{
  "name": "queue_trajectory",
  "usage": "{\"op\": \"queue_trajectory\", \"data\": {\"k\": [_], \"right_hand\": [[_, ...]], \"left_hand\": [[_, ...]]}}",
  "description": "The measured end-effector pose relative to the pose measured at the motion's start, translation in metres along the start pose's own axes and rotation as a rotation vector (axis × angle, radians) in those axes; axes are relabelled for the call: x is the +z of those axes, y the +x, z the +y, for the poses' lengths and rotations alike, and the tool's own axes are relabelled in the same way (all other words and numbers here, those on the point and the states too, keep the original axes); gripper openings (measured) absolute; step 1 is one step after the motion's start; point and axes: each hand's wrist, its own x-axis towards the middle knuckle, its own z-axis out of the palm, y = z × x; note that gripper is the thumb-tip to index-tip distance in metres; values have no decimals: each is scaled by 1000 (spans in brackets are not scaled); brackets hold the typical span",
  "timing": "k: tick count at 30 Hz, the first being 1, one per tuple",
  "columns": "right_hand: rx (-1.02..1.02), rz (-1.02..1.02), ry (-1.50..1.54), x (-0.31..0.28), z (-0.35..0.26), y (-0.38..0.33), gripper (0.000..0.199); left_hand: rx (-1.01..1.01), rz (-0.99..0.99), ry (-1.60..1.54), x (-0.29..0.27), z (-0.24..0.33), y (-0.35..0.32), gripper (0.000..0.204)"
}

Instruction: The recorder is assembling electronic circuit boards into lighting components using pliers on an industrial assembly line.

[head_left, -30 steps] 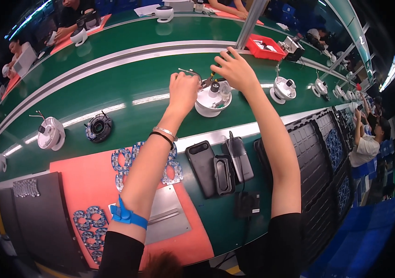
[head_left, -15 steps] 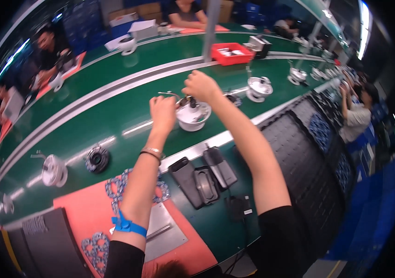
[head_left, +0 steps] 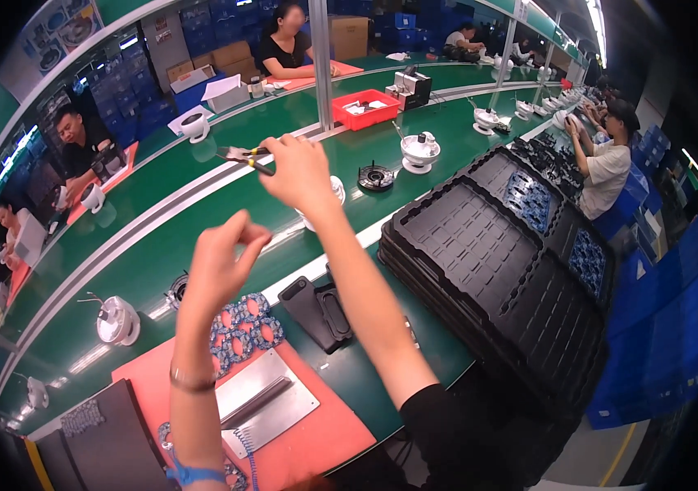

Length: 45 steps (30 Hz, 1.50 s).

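Nearest me there's the red mat with a metal plate on it and a cluster of blue round parts at its far edge. My left hand hangs above those, fingers loosely curled and holding nothing as far as I can see. Further out, my right hand is clamped on a pair of pliers, raised over the white pot-shaped unit sitting on the green belt. Looks to me like the pliers step on that unit; the next move probably needs the tips lined up on it carefully, with the left hand steadying it.
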Motion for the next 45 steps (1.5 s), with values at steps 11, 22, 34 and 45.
{"op": "queue_trajectory", "data": {"k": [11,22,34,45], "right_hand": [[99,79,1040,-48,-156,-109,33],[396,103,1273,38,-177,-131,26],[438,-65,1512,18,-145,-117,16],[334,-126,1539,-3,-181,-110,17]], "left_hand": [[-56,-416,-29,-140,132,-374,8],[-1515,822,-397,-40,169,-799,23],[-2017,1079,52,60,122,-931,84],[-2226,838,245,-50,291,-811,55]]}}
